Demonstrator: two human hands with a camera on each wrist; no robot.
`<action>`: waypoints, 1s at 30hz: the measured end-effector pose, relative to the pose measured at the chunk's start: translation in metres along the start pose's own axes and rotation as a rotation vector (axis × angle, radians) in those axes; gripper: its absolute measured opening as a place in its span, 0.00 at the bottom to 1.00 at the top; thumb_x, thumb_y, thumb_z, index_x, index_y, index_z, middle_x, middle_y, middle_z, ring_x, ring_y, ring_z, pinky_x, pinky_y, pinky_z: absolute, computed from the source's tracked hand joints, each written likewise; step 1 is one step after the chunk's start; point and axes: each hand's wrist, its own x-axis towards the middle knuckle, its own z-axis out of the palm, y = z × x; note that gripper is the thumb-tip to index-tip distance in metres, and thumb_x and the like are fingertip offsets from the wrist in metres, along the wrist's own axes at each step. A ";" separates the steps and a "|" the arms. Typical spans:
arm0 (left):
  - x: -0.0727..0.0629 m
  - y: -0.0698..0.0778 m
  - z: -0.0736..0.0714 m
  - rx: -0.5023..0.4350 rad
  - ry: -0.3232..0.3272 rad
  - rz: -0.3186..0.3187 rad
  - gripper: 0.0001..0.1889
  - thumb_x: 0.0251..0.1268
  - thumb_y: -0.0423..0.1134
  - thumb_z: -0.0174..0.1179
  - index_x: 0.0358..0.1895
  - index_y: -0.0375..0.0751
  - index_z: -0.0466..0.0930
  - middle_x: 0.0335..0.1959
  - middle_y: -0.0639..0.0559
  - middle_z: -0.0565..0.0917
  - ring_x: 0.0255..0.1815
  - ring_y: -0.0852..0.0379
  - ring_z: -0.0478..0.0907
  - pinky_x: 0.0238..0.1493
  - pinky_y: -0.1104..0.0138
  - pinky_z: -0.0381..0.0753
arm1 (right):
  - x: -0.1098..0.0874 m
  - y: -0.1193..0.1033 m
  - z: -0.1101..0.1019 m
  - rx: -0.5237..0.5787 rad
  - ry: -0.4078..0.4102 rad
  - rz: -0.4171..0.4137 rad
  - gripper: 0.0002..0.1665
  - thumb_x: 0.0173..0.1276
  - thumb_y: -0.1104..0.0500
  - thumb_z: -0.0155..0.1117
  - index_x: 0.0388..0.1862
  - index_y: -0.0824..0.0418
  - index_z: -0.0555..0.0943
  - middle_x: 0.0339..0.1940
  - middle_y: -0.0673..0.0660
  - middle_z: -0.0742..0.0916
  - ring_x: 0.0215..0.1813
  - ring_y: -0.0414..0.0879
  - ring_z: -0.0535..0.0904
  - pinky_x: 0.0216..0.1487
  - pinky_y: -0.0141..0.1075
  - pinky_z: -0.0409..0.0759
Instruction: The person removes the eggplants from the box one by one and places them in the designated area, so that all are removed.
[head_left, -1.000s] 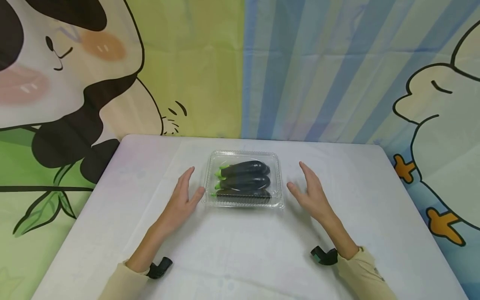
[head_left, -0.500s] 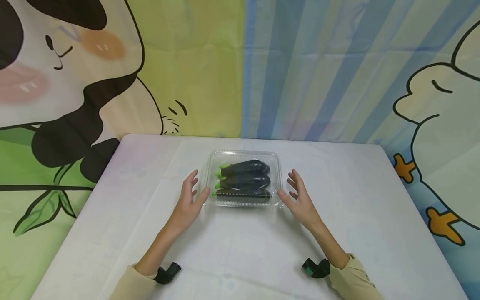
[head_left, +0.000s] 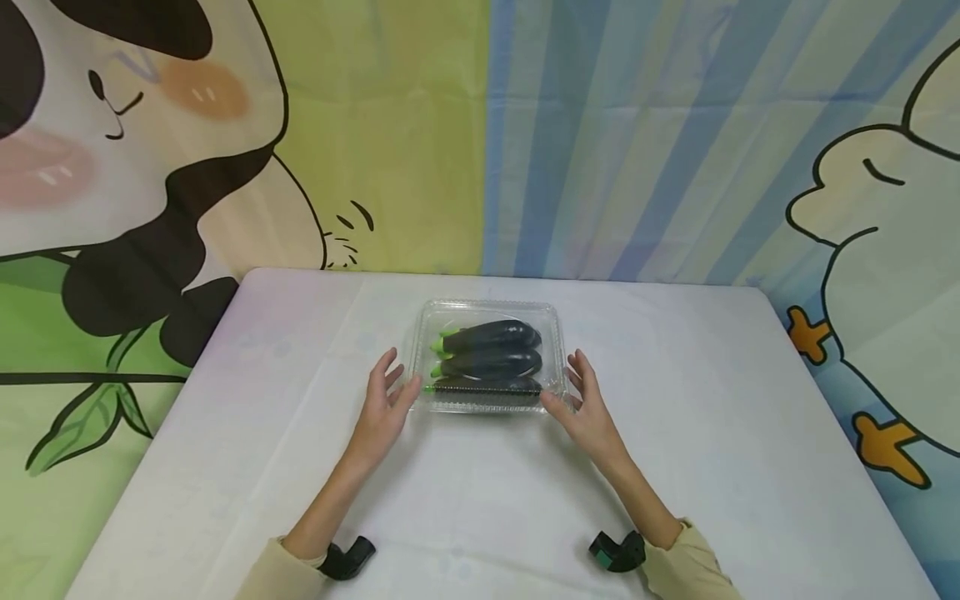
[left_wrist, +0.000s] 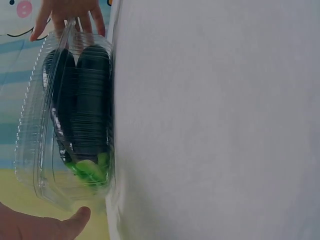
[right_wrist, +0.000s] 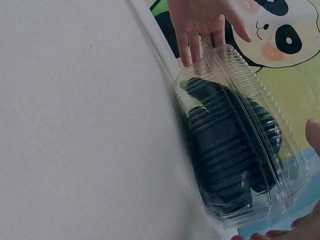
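Note:
A clear plastic clamshell box [head_left: 487, 314] lies closed on the table, with dark purple eggplants [head_left: 491, 364] inside, green stems to the left. My left hand [head_left: 381, 418] is at its left end, fingers loosely extended and thumb near the front corner. At the opposite end is my right hand [head_left: 592, 423], its thumb over the front right corner and fingers along the side. In the left wrist view, the left thumb [left_wrist: 75, 224] is just short of the box. The right fingers [right_wrist: 300, 231] lie beside the box's near end; whether they touch it cannot be told.
A white cloth covers the table [head_left: 480, 508]. Behind it hangs a cartoon-printed curtain [head_left: 420, 142]. Each wrist carries a small black camera, the left camera [head_left: 348, 558] and the right camera [head_left: 618, 552], both low over the table.
Both hands have moved inward toward the box's ends, the right one farther leftward. The right thumb now overlaps the front right corner. The box and eggplants have stayed in place.

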 end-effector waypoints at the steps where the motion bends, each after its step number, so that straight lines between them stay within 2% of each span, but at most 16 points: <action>1: 0.000 -0.001 0.001 -0.016 0.008 -0.006 0.37 0.73 0.51 0.50 0.77 0.45 0.42 0.79 0.45 0.48 0.78 0.41 0.54 0.73 0.45 0.60 | -0.001 0.000 0.000 0.005 0.000 0.007 0.54 0.68 0.50 0.61 0.80 0.57 0.38 0.81 0.60 0.51 0.81 0.59 0.49 0.75 0.57 0.58; 5: -0.001 -0.004 0.004 -0.120 0.050 -0.048 0.35 0.74 0.51 0.49 0.77 0.43 0.46 0.78 0.47 0.53 0.78 0.45 0.55 0.75 0.48 0.57 | -0.005 0.000 0.002 0.044 -0.002 0.036 0.55 0.67 0.52 0.63 0.80 0.57 0.37 0.81 0.60 0.50 0.81 0.60 0.48 0.75 0.56 0.57; 8: -0.002 -0.005 0.006 -0.164 0.066 -0.090 0.35 0.74 0.53 0.47 0.77 0.44 0.47 0.78 0.49 0.54 0.78 0.46 0.54 0.76 0.49 0.54 | -0.006 -0.001 0.004 0.062 -0.001 0.055 0.56 0.66 0.53 0.64 0.80 0.57 0.38 0.81 0.60 0.51 0.81 0.60 0.48 0.76 0.56 0.56; 11: -0.001 -0.006 0.009 -0.170 0.059 -0.106 0.35 0.74 0.52 0.48 0.77 0.45 0.47 0.78 0.49 0.54 0.79 0.44 0.52 0.76 0.48 0.54 | -0.005 -0.001 0.006 0.063 0.001 0.071 0.56 0.65 0.54 0.65 0.80 0.57 0.39 0.81 0.60 0.53 0.80 0.60 0.49 0.76 0.56 0.55; 15: -0.001 -0.005 0.013 -0.176 0.033 -0.086 0.36 0.74 0.51 0.49 0.77 0.44 0.45 0.79 0.49 0.53 0.79 0.43 0.50 0.76 0.48 0.54 | -0.004 0.001 0.008 0.062 -0.008 0.089 0.57 0.64 0.53 0.66 0.80 0.57 0.39 0.80 0.61 0.54 0.80 0.61 0.50 0.76 0.56 0.55; 21: -0.003 -0.005 0.015 -0.170 0.049 -0.083 0.37 0.73 0.53 0.51 0.77 0.45 0.47 0.78 0.52 0.56 0.80 0.47 0.51 0.77 0.52 0.55 | -0.005 0.002 0.009 0.058 -0.029 0.103 0.59 0.64 0.50 0.67 0.80 0.55 0.38 0.81 0.61 0.53 0.80 0.61 0.50 0.77 0.55 0.53; 24: -0.004 -0.006 0.015 -0.144 0.042 -0.096 0.37 0.72 0.53 0.51 0.77 0.45 0.47 0.78 0.51 0.55 0.80 0.46 0.50 0.77 0.50 0.54 | -0.006 0.000 0.009 0.070 -0.029 0.101 0.59 0.64 0.51 0.67 0.80 0.56 0.38 0.81 0.61 0.53 0.80 0.61 0.50 0.76 0.55 0.53; 30: -0.001 -0.006 0.018 -0.103 0.031 -0.122 0.42 0.67 0.48 0.60 0.78 0.48 0.46 0.79 0.48 0.54 0.81 0.43 0.45 0.77 0.49 0.53 | -0.006 0.000 0.010 0.083 -0.026 0.102 0.62 0.62 0.54 0.70 0.80 0.56 0.37 0.81 0.60 0.52 0.81 0.59 0.47 0.78 0.55 0.49</action>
